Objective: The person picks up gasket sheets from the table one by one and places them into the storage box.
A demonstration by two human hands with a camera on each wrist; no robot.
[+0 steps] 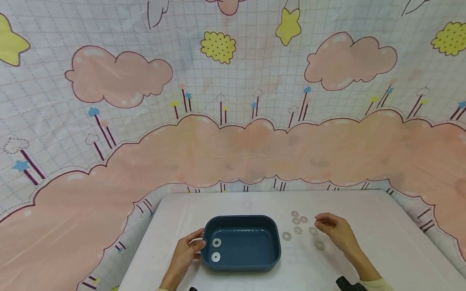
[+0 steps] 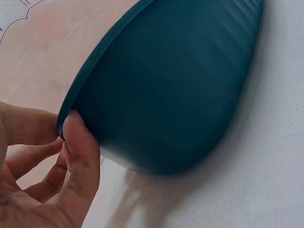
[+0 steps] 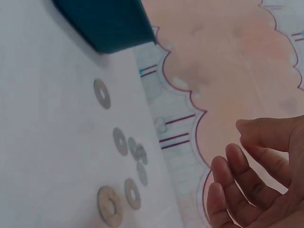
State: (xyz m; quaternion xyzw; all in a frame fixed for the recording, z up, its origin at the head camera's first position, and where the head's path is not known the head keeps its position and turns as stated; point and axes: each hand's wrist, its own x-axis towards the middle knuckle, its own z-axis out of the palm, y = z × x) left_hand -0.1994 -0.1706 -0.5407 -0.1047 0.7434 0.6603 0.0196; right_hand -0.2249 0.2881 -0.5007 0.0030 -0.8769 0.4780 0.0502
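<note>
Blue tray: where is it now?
In the head view, the blue tray is at lower centre, left of the loose washers, its left end held by the left hand.

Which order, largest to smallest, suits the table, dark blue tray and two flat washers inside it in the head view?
1. Table
2. Dark blue tray
3. Far washer, near washer: alike, unranked
</note>
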